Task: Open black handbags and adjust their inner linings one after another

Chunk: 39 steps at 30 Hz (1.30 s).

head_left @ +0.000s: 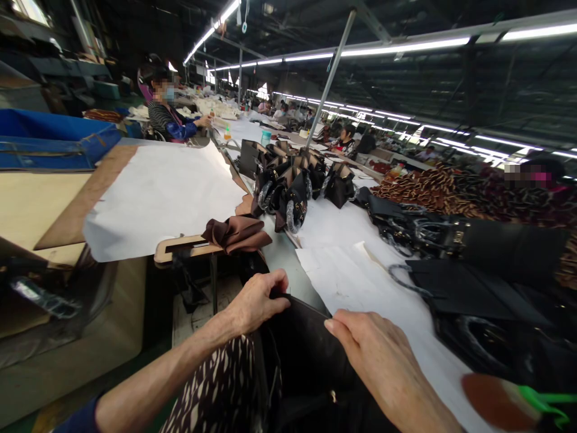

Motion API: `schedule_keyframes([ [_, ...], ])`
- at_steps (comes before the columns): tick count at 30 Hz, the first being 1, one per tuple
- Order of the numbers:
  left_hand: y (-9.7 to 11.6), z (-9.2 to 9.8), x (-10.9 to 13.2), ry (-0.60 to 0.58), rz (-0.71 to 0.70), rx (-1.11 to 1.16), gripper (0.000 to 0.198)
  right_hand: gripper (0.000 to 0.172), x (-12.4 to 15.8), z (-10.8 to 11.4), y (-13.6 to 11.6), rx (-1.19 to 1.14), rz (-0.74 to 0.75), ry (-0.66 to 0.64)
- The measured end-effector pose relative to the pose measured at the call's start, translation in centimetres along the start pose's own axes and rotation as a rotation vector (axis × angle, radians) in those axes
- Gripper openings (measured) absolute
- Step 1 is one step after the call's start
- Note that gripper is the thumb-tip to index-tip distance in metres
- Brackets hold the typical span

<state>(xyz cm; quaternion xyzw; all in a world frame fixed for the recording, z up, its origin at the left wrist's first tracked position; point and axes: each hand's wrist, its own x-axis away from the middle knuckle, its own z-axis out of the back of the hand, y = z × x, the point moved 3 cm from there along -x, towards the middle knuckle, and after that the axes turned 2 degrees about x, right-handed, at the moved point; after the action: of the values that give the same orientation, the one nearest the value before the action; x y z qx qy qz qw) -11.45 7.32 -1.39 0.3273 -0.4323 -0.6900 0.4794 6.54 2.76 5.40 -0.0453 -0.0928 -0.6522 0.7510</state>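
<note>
A black handbag (311, 355) rests close in front of my body, its upper edge running between my two hands. My left hand (255, 304) pinches that edge at its left end, thumb and fingers pressed together. Farther right along the same edge, my right hand (374, 346) grips it with the thumb on the near side and the fingers mostly hidden. A small gold-coloured metal fitting (332, 396) shows on the bag's front. Just beyond my left hand, a brown cloth piece (237, 233) is bunched on a wooden frame (180, 246) with a slot.
Several black handbags (293, 186) with wrapped handles stand ahead on the long table. More black bags (464, 288) lie at the right. White paper (342, 282) covers the tabletop. A brush-like tool with a green handle (541, 400) is at lower right. A masked co-worker (169, 114) sits far left.
</note>
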Motion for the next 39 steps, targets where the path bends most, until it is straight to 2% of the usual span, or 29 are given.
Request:
schedule_keyframes([
  [3,0.5,0.4,-0.3,-0.141,-0.076,-0.029,0.021,0.033,-0.1,0.3,0.1,-0.062,0.022,-0.012],
  [7,0.8,1.0,-0.8,-0.319,-0.082,0.006,0.021,0.033,-0.2,0.4,0.5,-0.201,0.050,-0.013],
  [11,1.1,1.3,-1.1,-0.334,-0.060,0.059,0.018,0.033,-0.3,0.0,1.3,-0.342,0.054,-0.048],
  [16,1.2,1.1,-0.7,-0.424,0.078,0.193,0.024,0.034,-0.6,-0.5,1.8,-0.465,0.066,-0.120],
  [22,2.1,1.6,0.0,-0.428,0.079,0.197,0.023,0.033,-0.8,-1.1,2.2,-0.582,0.133,-0.166],
  [25,2.6,1.7,0.3,-0.428,0.071,0.170,0.023,0.032,-0.3,-0.8,2.0,-0.425,0.132,-0.103],
  [28,3.0,1.6,0.4,-0.423,0.043,0.115,0.020,0.025,0.2,-0.1,0.4,-0.175,0.154,0.009],
  [31,3.3,1.4,0.5,-0.424,-0.007,0.076,0.018,0.008,0.2,0.0,-1.9,-0.117,0.215,0.045],
  [32,3.5,1.3,0.6,-0.423,-0.023,0.068,0.019,0.008,0.2,0.0,-2.5,-0.125,0.224,0.035],
  [35,4.0,1.2,1.0,-0.419,-0.060,0.045,0.024,0.014,0.0,0.1,-3.8,-0.157,0.227,-0.024],
  [39,4.9,1.2,1.2,-0.405,-0.066,0.010,0.023,0.027,-0.1,1.2,-4.0,-0.164,0.262,-0.114],
])
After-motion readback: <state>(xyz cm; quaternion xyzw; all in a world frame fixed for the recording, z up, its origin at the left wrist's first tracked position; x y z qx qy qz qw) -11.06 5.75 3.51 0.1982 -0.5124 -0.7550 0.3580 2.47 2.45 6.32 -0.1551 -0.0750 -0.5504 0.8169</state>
